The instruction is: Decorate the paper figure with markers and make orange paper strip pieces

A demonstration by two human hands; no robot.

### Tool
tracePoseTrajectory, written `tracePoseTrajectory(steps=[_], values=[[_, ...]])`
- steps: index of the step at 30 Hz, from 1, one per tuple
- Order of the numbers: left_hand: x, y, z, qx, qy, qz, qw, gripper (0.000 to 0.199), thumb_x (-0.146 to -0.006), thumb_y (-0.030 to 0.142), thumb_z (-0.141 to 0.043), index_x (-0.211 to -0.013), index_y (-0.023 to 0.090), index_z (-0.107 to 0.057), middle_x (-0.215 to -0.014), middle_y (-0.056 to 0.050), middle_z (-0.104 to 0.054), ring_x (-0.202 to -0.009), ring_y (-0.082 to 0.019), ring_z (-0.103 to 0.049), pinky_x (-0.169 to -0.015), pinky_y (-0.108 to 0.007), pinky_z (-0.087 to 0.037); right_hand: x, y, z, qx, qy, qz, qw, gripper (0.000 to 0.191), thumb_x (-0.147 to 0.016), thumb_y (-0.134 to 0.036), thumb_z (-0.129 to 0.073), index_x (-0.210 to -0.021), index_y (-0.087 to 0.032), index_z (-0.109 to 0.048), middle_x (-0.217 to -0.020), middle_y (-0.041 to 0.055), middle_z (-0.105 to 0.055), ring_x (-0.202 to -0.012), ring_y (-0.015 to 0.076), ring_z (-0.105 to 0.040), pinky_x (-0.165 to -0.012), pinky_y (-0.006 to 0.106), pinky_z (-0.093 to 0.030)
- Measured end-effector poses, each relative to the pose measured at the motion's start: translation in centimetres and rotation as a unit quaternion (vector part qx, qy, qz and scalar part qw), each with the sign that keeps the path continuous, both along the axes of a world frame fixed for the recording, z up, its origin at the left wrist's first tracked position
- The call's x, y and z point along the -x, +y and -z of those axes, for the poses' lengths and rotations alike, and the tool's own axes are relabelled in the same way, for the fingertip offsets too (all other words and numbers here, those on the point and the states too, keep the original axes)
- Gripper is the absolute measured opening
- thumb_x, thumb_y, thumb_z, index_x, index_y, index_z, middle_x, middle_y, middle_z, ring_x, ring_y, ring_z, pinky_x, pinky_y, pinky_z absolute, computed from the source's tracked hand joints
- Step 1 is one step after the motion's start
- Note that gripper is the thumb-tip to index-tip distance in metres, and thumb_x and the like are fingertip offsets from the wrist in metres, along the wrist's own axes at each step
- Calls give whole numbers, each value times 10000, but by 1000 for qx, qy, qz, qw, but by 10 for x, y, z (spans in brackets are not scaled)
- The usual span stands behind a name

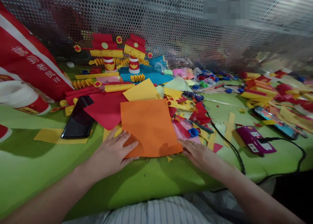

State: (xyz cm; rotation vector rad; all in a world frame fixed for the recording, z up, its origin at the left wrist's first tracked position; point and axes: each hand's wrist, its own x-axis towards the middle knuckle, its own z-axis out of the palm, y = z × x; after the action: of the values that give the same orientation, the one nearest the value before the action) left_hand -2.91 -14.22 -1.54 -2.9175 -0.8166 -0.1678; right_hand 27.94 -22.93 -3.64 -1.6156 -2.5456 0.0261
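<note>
A square sheet of orange paper (149, 126) lies in front of me, over other coloured sheets. My left hand (116, 150) rests at its lower left corner, fingers spread over the edge. At the lower right corner, my right hand (199, 154) has its fingers closed on the paper's edge; the thumb is partly hidden. Behind the orange sheet are a yellow sheet (140, 91) and a red sheet (106, 111). Two red-and-yellow paper figures, one on the left (110, 65) and one on the right (134, 66), stand upright on paper cups at the back.
A black phone (79, 118) lies left on a yellow strip. Stacked paper cups (21, 98) stand beside a red bag (29, 51). Paper scraps (188, 108) spread to the right, near a purple power bank (255, 141) with a black cable and another phone (275, 121). A perforated metal panel (158, 22) closes the back.
</note>
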Motion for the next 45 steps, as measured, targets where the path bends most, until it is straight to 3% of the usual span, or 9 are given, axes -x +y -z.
tracePoseTrajectory(steps=[4,10,12,14,17,25,30,35,45], values=[[0,4,4,-14,-21,3,1000,416,-928,397,-324,-1028,238,-696,-1051,-156,-673,-988,-284,-628,-877,-516,-458,-15,9,-10,-58,11,10,998,328,-926,-213,-305,-1166,-177,-526,-844,76,-700,-691,190,-665,-587,303,-523],[-1,8,3,36,-54,-21,998,405,-928,373,-332,-969,268,-721,-1084,-130,-656,-1037,-279,-602,-870,-503,-471,-24,45,-43,-236,-26,168,957,273,-896,-183,-377,-1026,-158,-617,-1084,170,-642,-931,295,-618,-760,459,-488],[-1,8,3,52,-64,-31,996,391,-924,379,-347,-958,277,-723,-1096,-117,-651,-1049,-272,-592,-876,-497,-469,-7,44,-44,-239,11,114,964,247,-903,-189,-397,-987,-178,-629,-1075,135,-653,-947,266,-612,-807,446,-475],[0,9,3,70,-70,-37,994,385,-922,381,-355,-948,280,-726,-1104,-110,-645,-1058,-272,-582,-881,-498,-463,14,37,-37,-173,88,4,981,238,-918,-251,-405,-938,-185,-633,-950,91,-687,-883,205,-627,-790,362,-495],[-1,9,3,91,-84,-44,991,373,-909,402,-378,-940,276,-728,-1099,-106,-640,-1090,-296,-549,-877,-508,-448,36,28,-21,-90,111,-52,988,281,-906,-377,-443,-889,-187,-650,-847,67,-695,-779,188,-633,-690,313,-502],[-14,-1,-5,198,-151,-84,965,377,-874,474,-436,-748,181,-639,-723,-30,-628,-720,-170,-551,-678,-315,-433,36,36,-8,-19,137,-34,990,424,-947,-367,-333,-746,-178,-656,-762,67,-681,-708,161,-620,-657,274,-466],[-17,-3,-13,224,-143,-119,957,430,-888,488,-388,-652,182,-577,-658,-13,-600,-673,-160,-522,-648,-310,-400,37,39,-10,38,121,3,992,394,-928,-396,-386,-739,-181,-657,-710,51,-668,-690,164,-614,-654,278,-437],[-19,-3,-10,188,-113,-122,968,492,-935,397,-307,-546,178,-514,-609,-11,-570,-641,-154,-494,-626,-304,-378,39,41,-12,63,87,19,994,339,-910,-356,-449,-700,-176,-645,-658,41,-649,-658,162,-598,-617,271,-393],[-23,-2,1,-20,-46,-84,995,565,-950,433,-242,-522,187,-518,-508,-20,-519,-562,-173,-462,-583,-324,-339,44,38,-15,60,41,45,996,403,-934,-341,-365,-672,-181,-626,-643,49,-626,-660,176,-573,-662,310,-341]])
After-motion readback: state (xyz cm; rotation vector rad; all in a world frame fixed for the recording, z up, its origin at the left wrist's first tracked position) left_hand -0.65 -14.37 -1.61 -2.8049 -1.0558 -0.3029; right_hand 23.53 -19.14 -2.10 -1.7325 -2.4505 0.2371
